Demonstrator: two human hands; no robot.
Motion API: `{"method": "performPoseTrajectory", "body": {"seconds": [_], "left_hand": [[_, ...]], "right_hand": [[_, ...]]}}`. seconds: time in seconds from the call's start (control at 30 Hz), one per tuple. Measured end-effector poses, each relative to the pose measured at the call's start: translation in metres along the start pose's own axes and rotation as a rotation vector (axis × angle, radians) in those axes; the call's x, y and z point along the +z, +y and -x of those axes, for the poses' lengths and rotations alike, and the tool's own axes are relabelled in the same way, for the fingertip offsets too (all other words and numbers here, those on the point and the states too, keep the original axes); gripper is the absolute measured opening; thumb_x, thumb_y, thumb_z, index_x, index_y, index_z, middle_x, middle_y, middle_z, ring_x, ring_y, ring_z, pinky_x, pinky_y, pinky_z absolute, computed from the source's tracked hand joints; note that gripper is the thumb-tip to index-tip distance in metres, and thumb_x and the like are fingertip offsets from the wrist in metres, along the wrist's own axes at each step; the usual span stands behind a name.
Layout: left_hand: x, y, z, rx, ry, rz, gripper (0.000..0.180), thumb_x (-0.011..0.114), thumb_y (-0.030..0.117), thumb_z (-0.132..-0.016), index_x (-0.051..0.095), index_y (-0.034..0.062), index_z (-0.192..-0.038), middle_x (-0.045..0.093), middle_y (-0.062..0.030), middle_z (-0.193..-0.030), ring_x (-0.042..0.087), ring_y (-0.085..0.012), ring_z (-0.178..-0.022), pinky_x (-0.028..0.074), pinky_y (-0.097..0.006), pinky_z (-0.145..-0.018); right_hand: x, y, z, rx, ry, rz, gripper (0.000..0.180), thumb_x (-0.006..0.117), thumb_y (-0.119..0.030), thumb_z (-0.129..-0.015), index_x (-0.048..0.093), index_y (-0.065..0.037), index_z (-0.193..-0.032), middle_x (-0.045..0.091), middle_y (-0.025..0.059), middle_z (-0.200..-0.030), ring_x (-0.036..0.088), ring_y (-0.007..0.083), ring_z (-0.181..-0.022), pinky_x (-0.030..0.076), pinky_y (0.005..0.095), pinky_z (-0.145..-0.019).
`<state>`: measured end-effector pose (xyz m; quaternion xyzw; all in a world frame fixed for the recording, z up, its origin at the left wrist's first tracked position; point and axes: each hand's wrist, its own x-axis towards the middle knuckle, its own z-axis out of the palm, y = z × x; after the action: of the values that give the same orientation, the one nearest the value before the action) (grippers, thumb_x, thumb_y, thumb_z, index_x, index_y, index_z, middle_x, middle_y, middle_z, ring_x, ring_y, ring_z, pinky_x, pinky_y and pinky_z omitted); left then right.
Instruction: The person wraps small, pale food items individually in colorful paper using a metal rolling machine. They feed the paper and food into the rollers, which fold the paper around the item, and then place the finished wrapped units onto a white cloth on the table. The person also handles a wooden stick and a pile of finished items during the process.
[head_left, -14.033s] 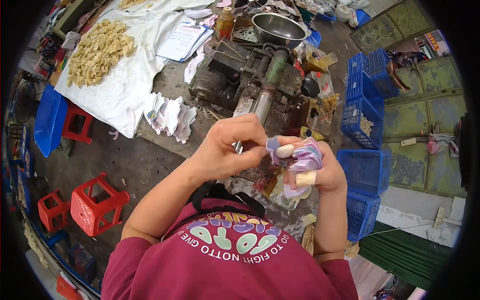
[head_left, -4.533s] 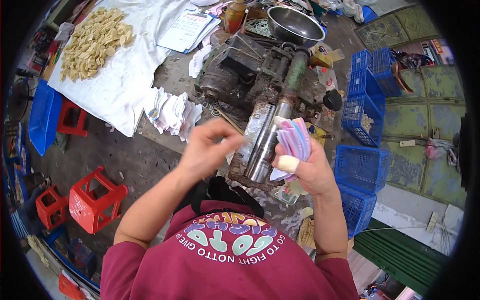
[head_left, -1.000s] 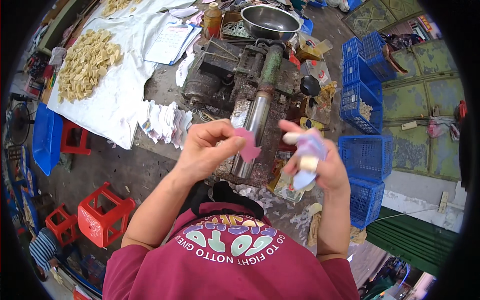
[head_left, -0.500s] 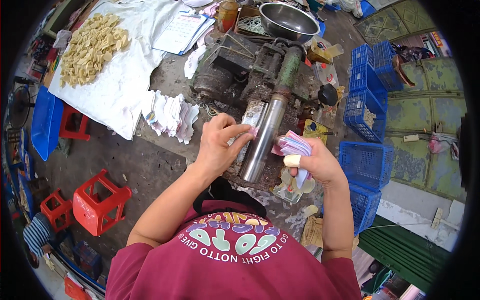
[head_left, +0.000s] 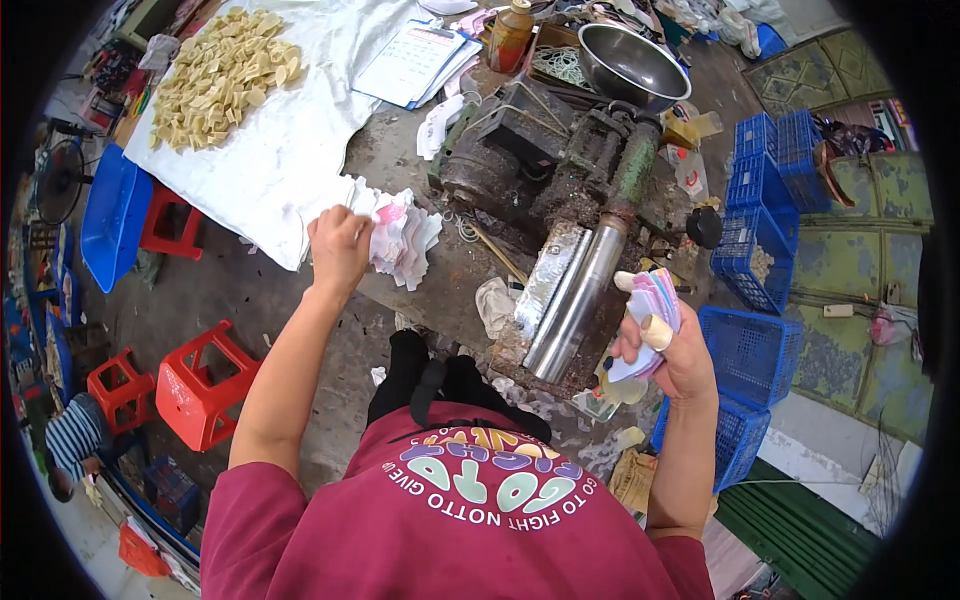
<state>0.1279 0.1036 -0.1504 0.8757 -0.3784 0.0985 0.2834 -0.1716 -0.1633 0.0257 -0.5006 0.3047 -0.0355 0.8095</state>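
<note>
My left hand (head_left: 340, 247) is over the near edge of the white cloth, beside a fanned stack of thin white cut pieces (head_left: 408, 250). Its fingers are curled together; whatever they may pinch is hidden. A pink piece (head_left: 390, 213) lies at the top of that stack, close to the fingertips. My right hand (head_left: 688, 358) grips a bundle of pink, lilac and pale blue thin pieces (head_left: 657, 296), just right of the machine's polished metal roller (head_left: 580, 300). Pale coverings wrap its thumb and a fingertip. Beside the roller runs a flat metal plate (head_left: 552, 272).
The grimy machine (head_left: 510, 165) fills the bench's middle. Yellowish cut pieces (head_left: 225, 80) are heaped on the white cloth (head_left: 300, 130). A clipboard (head_left: 410, 62) and steel bowl (head_left: 633, 65) sit behind. Blue crates (head_left: 750, 345) stand right; red stools (head_left: 207, 385) stand left.
My left hand has left the roller and moved left to the stack of white pieces, where a pink piece now shows. My right hand has drawn slightly right, still gripping its bundle. The view has shifted.
</note>
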Motion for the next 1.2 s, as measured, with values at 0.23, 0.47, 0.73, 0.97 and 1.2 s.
{"method": "performPoseTrajectory", "body": {"seconds": [0.23,0.47,0.73,0.97,1.2], "left_hand": [[-0.004,0.019,0.04,0.136,-0.166,-0.025,0.011,0.069,0.01,-0.069,0.069,0.0115,-0.08,0.053,-0.0043,-0.083,0.052,-0.0226,-0.088,0.036,-0.038,-0.08],[-0.043,0.124,0.008,-0.123,-0.235,0.74,0.009,0.07,0.006,-0.072,0.069,0.004,-0.08,0.059,-0.0062,-0.08,0.058,-0.0201,-0.079,0.044,-0.032,-0.075],[-0.084,0.226,-0.029,-0.415,-0.719,1.658,0.01,0.066,0.008,-0.086,0.067,-0.0023,-0.084,0.066,-0.0049,-0.076,0.06,-0.0092,-0.068,0.048,-0.023,-0.063],[-0.073,0.226,-0.02,-0.417,-0.743,1.769,0.007,0.063,0.004,-0.087,0.066,-0.002,-0.085,0.065,-0.0038,-0.078,0.062,-0.0103,-0.069,0.05,-0.025,-0.064],[-0.062,0.219,-0.022,-0.423,-0.474,1.622,0.006,0.059,0.001,-0.087,0.063,-0.0019,-0.083,0.061,-0.0021,-0.082,0.059,-0.0076,-0.072,0.049,-0.023,-0.066]], "right_hand": [[0.013,0.001,0.002,-0.021,-0.015,-0.036,0.054,0.066,-0.012,-0.08,0.046,0.003,-0.127,0.061,0.0072,-0.092,0.06,0.0134,-0.073,0.052,0.0311,-0.073],[0.048,-0.002,-0.001,-0.062,0.031,0.083,0.069,0.076,-0.003,-0.071,0.045,0.0,-0.132,0.058,0.0046,-0.118,0.056,0.0114,-0.105,0.045,0.026,-0.091],[0.066,-0.002,0.003,-0.126,-0.122,0.009,0.073,0.081,-0.004,-0.067,0.045,0.0,-0.131,0.06,0.0032,-0.114,0.056,0.0088,-0.102,0.047,0.0259,-0.088],[0.041,0.019,0.007,-0.026,-0.324,-0.258,0.06,0.075,-0.01,-0.074,0.049,0.0,-0.127,0.062,0.0029,-0.096,0.062,0.012,-0.081,0.052,0.026,-0.073],[-0.016,-0.02,0.034,-0.249,0.169,0.011,0.038,0.063,-0.008,-0.079,0.056,0.005,-0.113,0.061,0.0181,-0.114,0.067,0.0223,-0.087,0.055,0.0333,-0.075]]}}
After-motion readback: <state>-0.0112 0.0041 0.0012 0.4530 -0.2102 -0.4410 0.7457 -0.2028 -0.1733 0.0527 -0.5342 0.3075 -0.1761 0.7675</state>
